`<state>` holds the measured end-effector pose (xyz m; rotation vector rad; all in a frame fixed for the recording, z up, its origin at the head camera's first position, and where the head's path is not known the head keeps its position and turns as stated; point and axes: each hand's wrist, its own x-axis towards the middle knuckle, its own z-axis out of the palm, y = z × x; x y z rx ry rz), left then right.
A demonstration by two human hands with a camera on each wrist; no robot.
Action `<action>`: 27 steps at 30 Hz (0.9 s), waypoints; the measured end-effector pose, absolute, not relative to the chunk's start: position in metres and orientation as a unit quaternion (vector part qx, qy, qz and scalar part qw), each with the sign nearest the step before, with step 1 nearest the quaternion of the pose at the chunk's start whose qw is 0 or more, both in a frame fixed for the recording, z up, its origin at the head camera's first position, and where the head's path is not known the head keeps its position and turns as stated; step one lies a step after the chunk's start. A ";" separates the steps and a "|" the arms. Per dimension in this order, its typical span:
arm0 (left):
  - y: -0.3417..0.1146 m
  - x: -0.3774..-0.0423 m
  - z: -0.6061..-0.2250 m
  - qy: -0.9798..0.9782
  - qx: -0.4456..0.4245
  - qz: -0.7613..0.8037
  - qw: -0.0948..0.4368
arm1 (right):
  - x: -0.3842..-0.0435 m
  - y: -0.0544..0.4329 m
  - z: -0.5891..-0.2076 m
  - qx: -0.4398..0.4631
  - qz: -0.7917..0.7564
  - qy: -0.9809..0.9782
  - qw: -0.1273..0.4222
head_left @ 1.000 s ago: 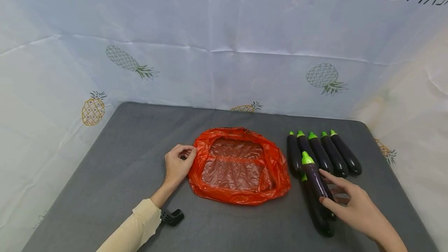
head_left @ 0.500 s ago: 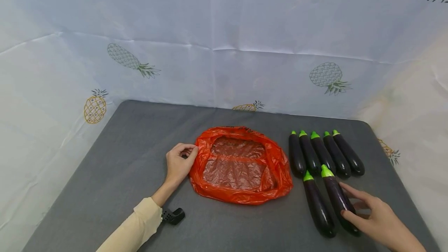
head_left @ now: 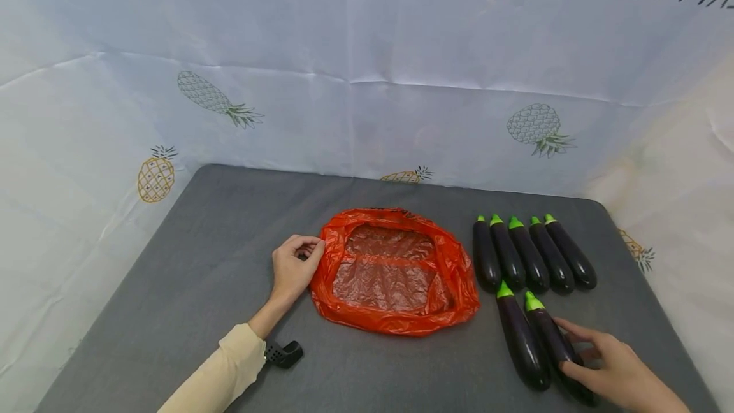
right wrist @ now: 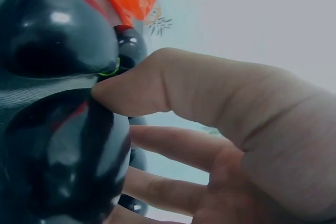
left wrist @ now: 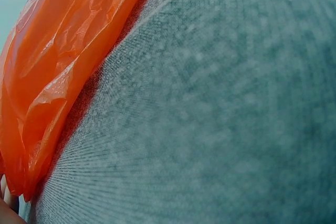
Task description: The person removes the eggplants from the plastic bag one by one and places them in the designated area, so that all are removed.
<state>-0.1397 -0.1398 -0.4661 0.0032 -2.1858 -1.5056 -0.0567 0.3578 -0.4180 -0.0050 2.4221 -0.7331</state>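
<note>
My left hand point(head_left: 294, 269) pinches the left rim of a red plastic bag point(head_left: 390, 324), which lies with its mouth spread open and no item visible inside. The left wrist view has the bag's crumpled side point(left wrist: 58, 66) close up, with only a bit of the hand at the lower left corner. At the front right, my right hand point(head_left: 613, 368) grips a dark purple eggplant point(head_left: 552, 340) with a green cap, thumb on one side and fingers on the other. Just left of it lies a second eggplant point(head_left: 520, 343), roughly parallel; its rounded end point(right wrist: 58, 30) shows in the right wrist view.
Several more eggplants point(head_left: 530, 260) lie in a row behind, right of the bag, caps pointing away. A grey cloth covers the table point(head_left: 229, 209). A white curtain with pineapple prints point(head_left: 367, 126) hangs behind it. A black strap point(head_left: 283, 354) is at my left wrist.
My right hand has shifted the gripped eggplant rightward and toward me, off the neighbouring eggplant and down beside it. My left hand stays on the bag's rim.
</note>
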 end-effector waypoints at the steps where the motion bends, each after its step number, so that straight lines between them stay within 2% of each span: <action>1: -0.140 -0.140 -0.466 -0.799 0.001 -0.551 0.240 | -0.057 0.358 -0.419 -0.004 -0.280 0.911 0.302; 27: -0.140 -0.141 -0.469 -0.795 0.004 -0.556 0.244 | -0.069 0.356 -0.427 0.010 -0.279 0.912 0.301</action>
